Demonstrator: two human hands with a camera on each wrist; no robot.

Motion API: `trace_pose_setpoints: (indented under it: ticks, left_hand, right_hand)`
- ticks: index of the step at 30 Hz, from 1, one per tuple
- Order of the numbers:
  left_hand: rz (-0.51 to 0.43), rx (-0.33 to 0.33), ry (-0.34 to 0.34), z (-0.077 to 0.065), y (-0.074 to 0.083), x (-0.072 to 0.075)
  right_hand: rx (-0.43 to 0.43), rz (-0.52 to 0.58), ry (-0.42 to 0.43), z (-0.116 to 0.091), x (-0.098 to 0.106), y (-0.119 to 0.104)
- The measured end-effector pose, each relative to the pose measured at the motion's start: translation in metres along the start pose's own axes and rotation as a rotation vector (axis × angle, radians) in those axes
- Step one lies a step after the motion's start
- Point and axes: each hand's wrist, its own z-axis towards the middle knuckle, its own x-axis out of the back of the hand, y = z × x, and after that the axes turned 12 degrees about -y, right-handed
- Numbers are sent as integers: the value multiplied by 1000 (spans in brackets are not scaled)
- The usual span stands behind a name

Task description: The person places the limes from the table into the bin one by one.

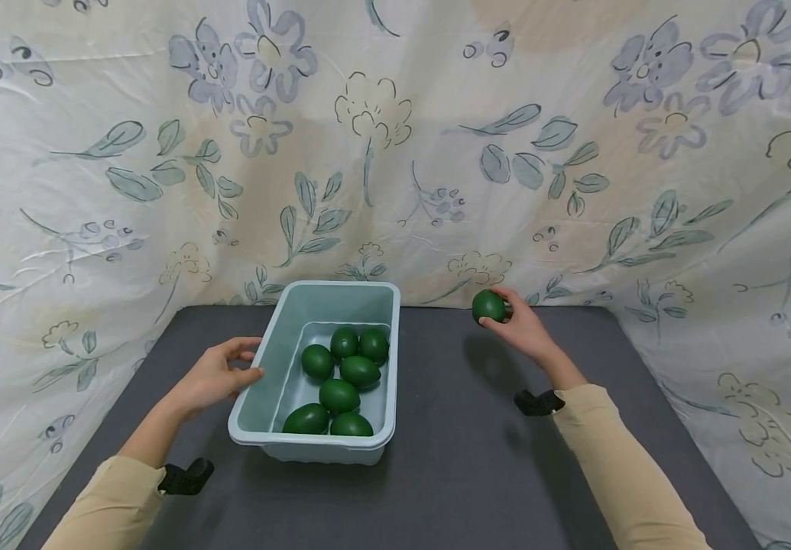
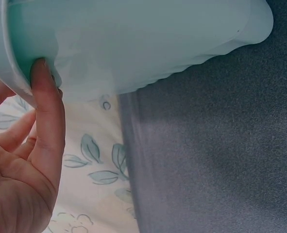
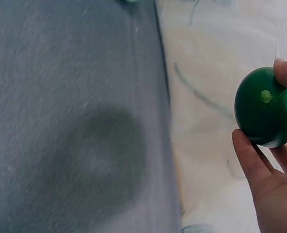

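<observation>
My right hand [image 1: 522, 328] holds a dark green lime [image 1: 488, 306] in its fingertips, raised above the far right part of the table. A small pale stem mark shows on this lime [image 3: 262, 107] in the right wrist view, between thumb and fingers [image 3: 250, 158]. At the left side of a pale blue-green plastic bin [image 1: 397, 367], my left hand [image 1: 212, 378] grips the rim. The left wrist view has one digit of that hand [image 2: 24, 165] pressed under the rim against the bin's outer wall [image 2: 148, 43]. Several limes [image 1: 339, 396] lie inside the bin.
A dark grey cloth-covered table [image 1: 457, 473] lies beneath the bin. Floral fabric [image 1: 409, 153] hangs behind the table and along both sides. Each wrist wears a black camera mount [image 1: 187, 477].
</observation>
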Motion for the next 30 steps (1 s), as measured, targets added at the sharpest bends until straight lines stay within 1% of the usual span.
trace_pose_setpoints:
  ticks: [7, 13, 14, 20, 23, 30]
  left_hand:
    - [-3, -1, 2, -1, 1, -1]
    - [3, -6, 2, -1, 0, -1]
    - [2, -8, 1, -1, 0, -1]
    - [6, -8, 3, -1, 0, 0]
    - [11, -6, 3, -2, 1, 0]
    - [11, -10, 0, -2, 1, 0]
  right_hand:
    - [69, -4, -39, 3, -2, -26]
    - [152, 35, -86, -12, -4, -73]
    - [164, 36, -90, -12, -5, -76]
    - [215, 4, -100, 7, -14, -66]
    - [226, 19, -108, 10, -18, -73]
    - [258, 58, -154, 9, -28, -106]
